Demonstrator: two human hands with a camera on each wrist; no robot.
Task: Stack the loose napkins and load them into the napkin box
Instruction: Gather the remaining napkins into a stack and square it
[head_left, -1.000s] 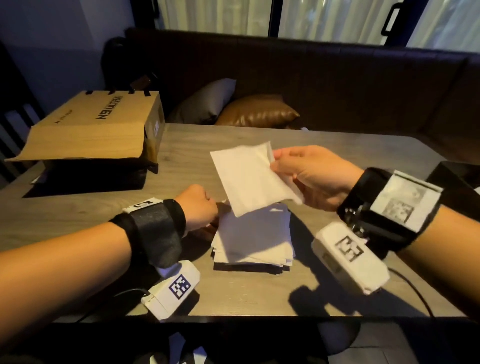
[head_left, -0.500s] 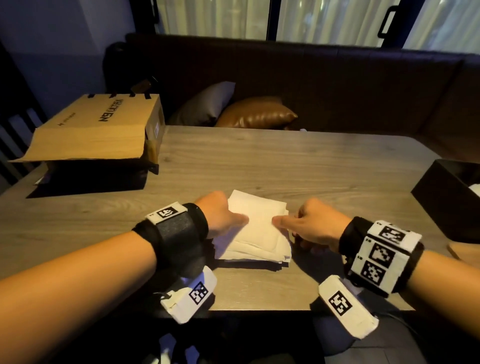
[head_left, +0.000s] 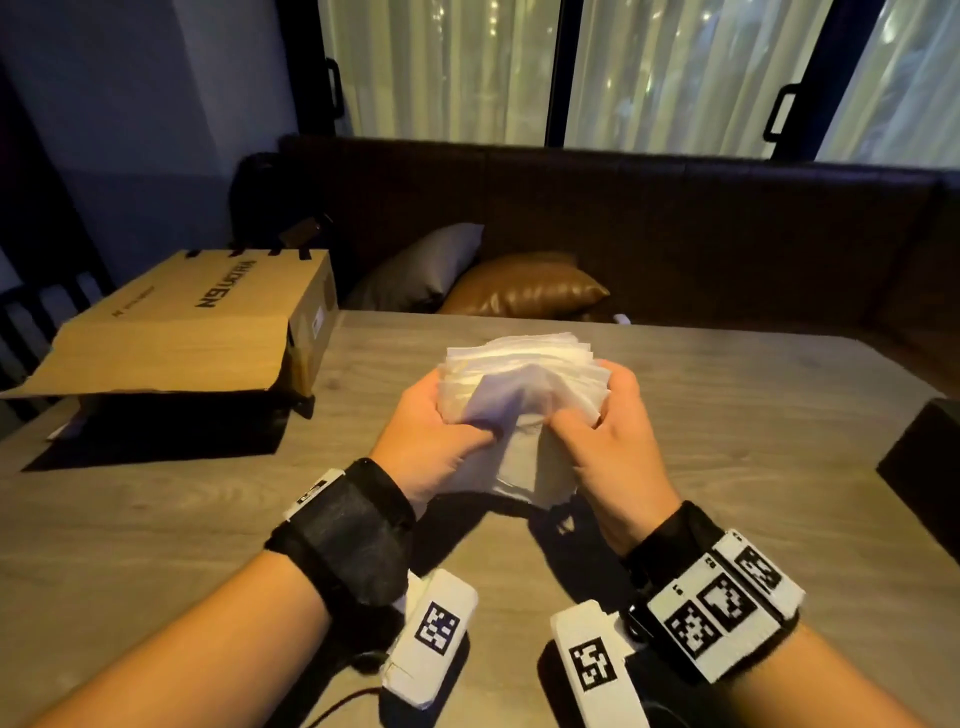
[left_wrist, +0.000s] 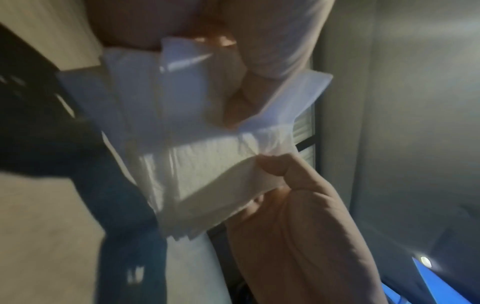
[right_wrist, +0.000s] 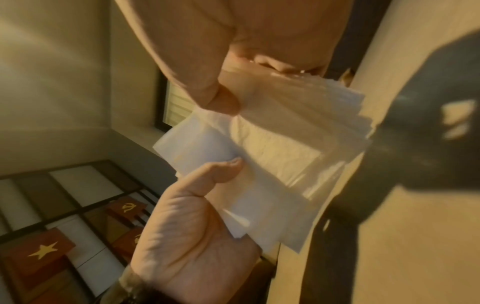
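A thick stack of white napkins (head_left: 524, 384) is held upright off the wooden table (head_left: 727, 415), edges fanned at the top. My left hand (head_left: 457, 426) grips its left side and my right hand (head_left: 592, 421) grips its right side, with both thumbs pressed on the near face. In the left wrist view the napkin stack (left_wrist: 197, 160) is pinched under a thumb (left_wrist: 283, 170). In the right wrist view the stack (right_wrist: 285, 160) sits between thumb (right_wrist: 218, 172) and fingers. The dark napkin box (head_left: 924, 457) stands at the table's right edge, mostly cut off.
An open cardboard box (head_left: 208, 322) lies on its side at the table's left rear. A dark bench with two cushions (head_left: 467, 286) runs behind the table. Bare tabletop lies between my hands and the dark box.
My right hand laid the last loose napkin on the pile. Both hands then closed on the pile's sides and lifted it off the table, tilting it upright.
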